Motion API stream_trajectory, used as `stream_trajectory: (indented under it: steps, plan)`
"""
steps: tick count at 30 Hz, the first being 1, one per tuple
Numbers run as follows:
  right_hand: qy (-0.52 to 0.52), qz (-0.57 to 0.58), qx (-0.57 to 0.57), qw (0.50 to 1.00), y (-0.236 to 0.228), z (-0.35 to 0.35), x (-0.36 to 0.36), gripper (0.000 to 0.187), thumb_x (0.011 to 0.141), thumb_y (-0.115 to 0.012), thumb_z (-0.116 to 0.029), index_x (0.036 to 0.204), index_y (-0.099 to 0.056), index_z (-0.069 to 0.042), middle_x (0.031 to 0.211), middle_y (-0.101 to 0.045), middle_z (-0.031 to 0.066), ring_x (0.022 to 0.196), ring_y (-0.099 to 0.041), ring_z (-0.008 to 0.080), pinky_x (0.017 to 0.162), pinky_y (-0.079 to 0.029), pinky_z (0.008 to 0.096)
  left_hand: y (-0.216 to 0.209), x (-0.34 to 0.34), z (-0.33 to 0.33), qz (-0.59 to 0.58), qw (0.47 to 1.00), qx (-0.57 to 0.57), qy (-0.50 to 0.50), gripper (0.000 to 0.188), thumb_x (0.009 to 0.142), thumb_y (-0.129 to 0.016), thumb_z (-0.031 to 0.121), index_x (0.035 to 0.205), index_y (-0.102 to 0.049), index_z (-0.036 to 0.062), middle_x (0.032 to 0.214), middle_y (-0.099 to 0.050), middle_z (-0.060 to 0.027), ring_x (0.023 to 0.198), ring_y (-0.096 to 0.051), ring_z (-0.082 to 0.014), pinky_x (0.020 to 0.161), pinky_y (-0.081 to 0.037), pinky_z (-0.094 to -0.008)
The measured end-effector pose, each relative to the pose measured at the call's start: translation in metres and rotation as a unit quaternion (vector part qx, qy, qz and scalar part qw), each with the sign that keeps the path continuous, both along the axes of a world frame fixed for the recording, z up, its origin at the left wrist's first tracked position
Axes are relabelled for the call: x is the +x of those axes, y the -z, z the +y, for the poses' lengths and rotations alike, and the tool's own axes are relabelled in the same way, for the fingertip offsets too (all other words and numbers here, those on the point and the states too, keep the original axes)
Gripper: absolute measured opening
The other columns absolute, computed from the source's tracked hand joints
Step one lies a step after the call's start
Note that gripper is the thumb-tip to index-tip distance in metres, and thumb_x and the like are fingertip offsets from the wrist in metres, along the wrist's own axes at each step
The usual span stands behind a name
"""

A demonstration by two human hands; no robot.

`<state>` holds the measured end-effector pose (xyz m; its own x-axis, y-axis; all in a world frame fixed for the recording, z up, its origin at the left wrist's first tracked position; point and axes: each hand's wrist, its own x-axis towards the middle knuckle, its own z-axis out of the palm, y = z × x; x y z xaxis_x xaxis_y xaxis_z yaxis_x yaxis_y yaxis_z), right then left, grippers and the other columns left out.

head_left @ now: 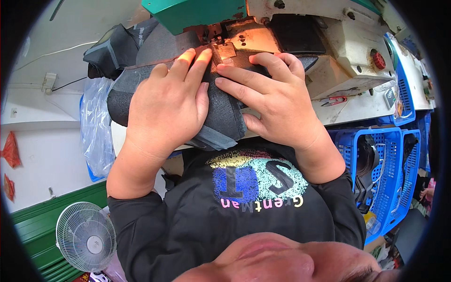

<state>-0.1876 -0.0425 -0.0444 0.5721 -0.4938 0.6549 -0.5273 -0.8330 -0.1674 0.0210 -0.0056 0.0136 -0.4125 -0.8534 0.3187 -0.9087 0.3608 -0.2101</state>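
Note:
A dark grey, padded fabric piece (225,110) lies on the bed of a sewing machine (345,49), its front part hanging over the table edge toward me. My left hand (167,105) rests flat on the fabric, fingers stretched toward the lit needle area (217,40). On the other side of that spot, my right hand (279,96) presses on the material with its fingers spread and slightly bent. Its thumb reaches down beside the fabric's edge. Neither hand visibly grips anything. The needle tip itself is too small to make out.
A bundle of dark fabric (110,51) lies at the far left, above a clear plastic bag (96,127). Red-handled thread snips (334,101) lie right of the machine bed. Blue baskets (392,188) stand at right, a white fan (87,237) at lower left.

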Motion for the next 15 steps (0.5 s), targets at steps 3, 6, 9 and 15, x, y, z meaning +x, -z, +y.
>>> stream_trajectory:
  steps: [3,6,9,15]
  plan:
    - [0.011,0.002,-0.012,1.000,0.000,0.000,0.001,0.052,0.063,-0.075,-0.018,0.115,-0.073,-0.021,0.127,-0.066,-0.0097,0.110,-0.054,0.0200,0.099,-0.038,0.0427,-0.002,0.000,-0.003,-0.003,1.000,0.014,0.004,0.042,0.089,-0.064,0.015,0.130,-0.064,0.0073,0.119,-0.066,-0.0105,0.093,-0.065,-0.0304,0.084,-0.055,-0.0385]
    - [0.027,-0.013,-0.039,0.999,0.007,-0.004,0.004,0.051,0.063,-0.074,-0.017,0.115,-0.073,-0.020,0.126,-0.066,-0.0093,0.110,-0.054,0.0201,0.098,-0.038,0.0430,-0.003,-0.004,-0.007,-0.015,0.999,0.032,-0.020,0.042,0.089,-0.063,0.016,0.129,-0.064,0.0075,0.120,-0.065,-0.0104,0.092,-0.064,-0.0301,0.082,-0.055,-0.0392]
    - [0.025,-0.005,-0.020,0.999,0.003,-0.002,0.003,0.052,0.063,-0.076,-0.019,0.115,-0.073,-0.021,0.125,-0.066,-0.0092,0.111,-0.054,0.0205,0.098,-0.038,0.0429,-0.004,-0.002,-0.012,-0.013,0.999,0.043,-0.017,0.044,0.088,-0.063,0.016,0.131,-0.064,0.0087,0.120,-0.065,-0.0092,0.091,-0.064,-0.0297,0.081,-0.055,-0.0389]
    - [-0.004,-0.003,0.007,1.000,-0.001,0.001,0.000,0.056,0.062,-0.084,-0.038,0.116,-0.073,-0.025,0.126,-0.065,-0.0097,0.112,-0.053,0.0213,0.100,-0.037,0.0441,-0.004,0.018,-0.020,-0.013,0.997,0.004,0.074,0.043,0.084,-0.066,0.022,0.125,-0.068,0.0103,0.116,-0.068,-0.0079,0.091,-0.065,-0.0270,0.078,-0.057,-0.0368]
